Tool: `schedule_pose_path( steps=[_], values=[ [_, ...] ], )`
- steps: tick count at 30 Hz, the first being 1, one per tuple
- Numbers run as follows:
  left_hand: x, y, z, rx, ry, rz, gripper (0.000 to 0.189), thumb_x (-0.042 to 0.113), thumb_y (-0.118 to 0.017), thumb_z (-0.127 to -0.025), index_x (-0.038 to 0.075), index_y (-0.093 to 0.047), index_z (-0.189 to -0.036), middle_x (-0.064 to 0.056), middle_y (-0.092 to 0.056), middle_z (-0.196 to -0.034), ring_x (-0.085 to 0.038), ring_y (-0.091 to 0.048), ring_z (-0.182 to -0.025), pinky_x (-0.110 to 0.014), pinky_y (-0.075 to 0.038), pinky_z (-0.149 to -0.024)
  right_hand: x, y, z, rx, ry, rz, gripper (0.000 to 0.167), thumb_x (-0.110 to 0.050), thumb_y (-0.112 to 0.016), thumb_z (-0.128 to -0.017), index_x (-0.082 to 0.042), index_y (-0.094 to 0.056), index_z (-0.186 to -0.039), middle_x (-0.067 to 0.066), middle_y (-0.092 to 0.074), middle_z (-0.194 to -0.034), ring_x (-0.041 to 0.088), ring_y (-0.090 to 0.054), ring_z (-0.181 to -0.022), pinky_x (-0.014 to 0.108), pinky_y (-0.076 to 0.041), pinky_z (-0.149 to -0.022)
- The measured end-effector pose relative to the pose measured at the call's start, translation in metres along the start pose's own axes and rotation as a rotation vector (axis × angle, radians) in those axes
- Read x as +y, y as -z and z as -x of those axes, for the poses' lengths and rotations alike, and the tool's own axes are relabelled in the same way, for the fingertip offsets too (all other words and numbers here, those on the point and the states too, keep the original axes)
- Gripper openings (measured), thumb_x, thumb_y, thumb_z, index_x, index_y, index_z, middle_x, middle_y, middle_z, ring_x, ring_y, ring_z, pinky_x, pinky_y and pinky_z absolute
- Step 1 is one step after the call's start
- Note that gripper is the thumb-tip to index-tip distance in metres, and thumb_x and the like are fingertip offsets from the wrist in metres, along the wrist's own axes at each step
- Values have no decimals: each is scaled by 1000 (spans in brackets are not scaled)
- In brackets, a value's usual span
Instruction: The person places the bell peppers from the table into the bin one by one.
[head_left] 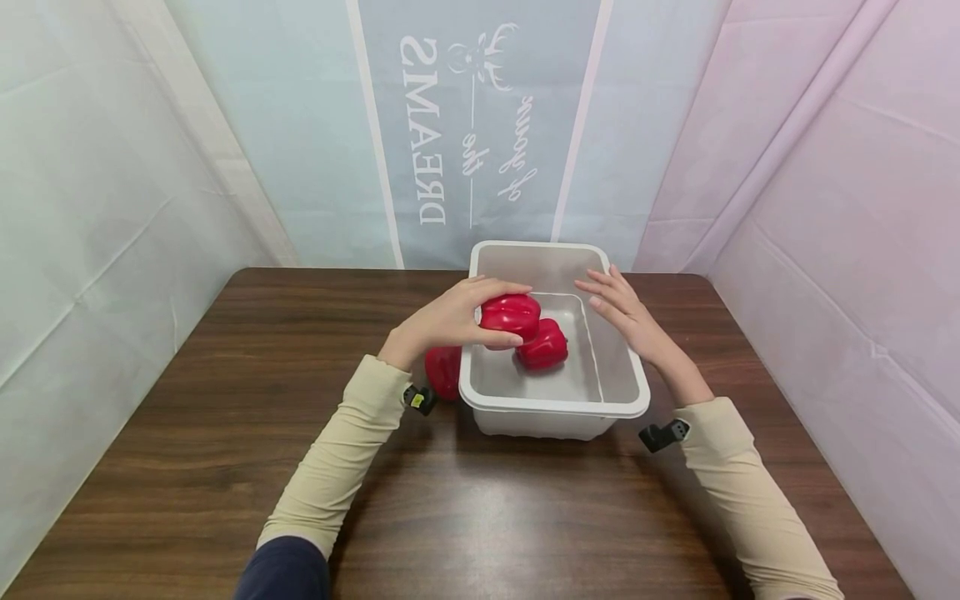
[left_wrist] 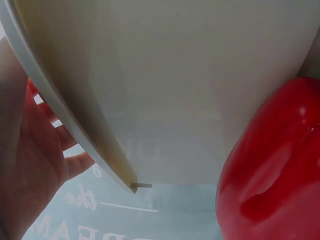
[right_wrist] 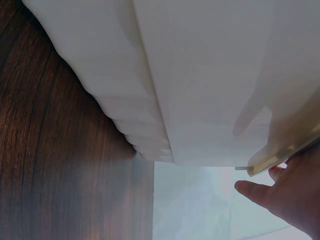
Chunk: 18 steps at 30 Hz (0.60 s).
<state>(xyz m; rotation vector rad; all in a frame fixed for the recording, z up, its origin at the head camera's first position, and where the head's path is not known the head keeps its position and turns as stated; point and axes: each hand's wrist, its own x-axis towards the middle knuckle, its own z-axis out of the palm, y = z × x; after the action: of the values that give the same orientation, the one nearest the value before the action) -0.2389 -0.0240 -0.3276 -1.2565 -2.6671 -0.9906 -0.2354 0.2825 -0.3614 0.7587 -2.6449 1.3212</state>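
Note:
In the head view my left hand (head_left: 457, 315) grips a red bell pepper (head_left: 510, 315) above the left side of a light grey plastic bin (head_left: 555, 408). Inside that bin lies a second red pepper (head_left: 544, 347), partly covered by the held one. A third red pepper (head_left: 443, 371) rests on the table against the bin's left outer wall; the left wrist view shows a red pepper (left_wrist: 280, 165) large at its right. My right hand (head_left: 626, 315) is over the bin's right rim, fingers extended, holding nothing. From the right wrist, this hand (right_wrist: 295, 192) appears beside the rim.
The bin stands on a dark brown wooden table (head_left: 480, 517), near its back edge. Behind the table hangs a pale blue cloth (head_left: 495, 125) with mirrored lettering. White sheets (head_left: 90, 208) enclose the sides. Each wrist carries a small black camera (head_left: 663, 435).

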Motion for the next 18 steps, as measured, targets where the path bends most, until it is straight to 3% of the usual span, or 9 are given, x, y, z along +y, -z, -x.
schedule_pose_path(
  steps=[6,15,18],
  values=[
    [-2,-4,0,-1,-5,-15,69,60,-69,-70,32,-51,-131,19,-54,-120,-4,-45,-109,-28,-45,-86,2,-1,2,6,-1,9,40,-25,-43,-98,-11,-50,-134,16,-30,-148,30,2,-142,61,2,-108],
    [-2,-7,3,2,7,-36,66,61,-68,-70,39,-49,-130,20,-53,-119,-4,-44,-110,-28,-45,-87,2,0,3,-2,-9,-1,41,-24,-43,-97,-10,-48,-135,13,-28,-149,28,4,-142,61,3,-108],
    [-2,-6,3,4,-2,-4,64,53,-71,-73,35,-50,-131,16,-55,-120,-4,-48,-108,-29,-45,-88,1,0,4,0,-5,-6,40,-22,-43,-97,-10,-48,-135,13,-28,-149,31,4,-142,62,3,-108]
  ],
)
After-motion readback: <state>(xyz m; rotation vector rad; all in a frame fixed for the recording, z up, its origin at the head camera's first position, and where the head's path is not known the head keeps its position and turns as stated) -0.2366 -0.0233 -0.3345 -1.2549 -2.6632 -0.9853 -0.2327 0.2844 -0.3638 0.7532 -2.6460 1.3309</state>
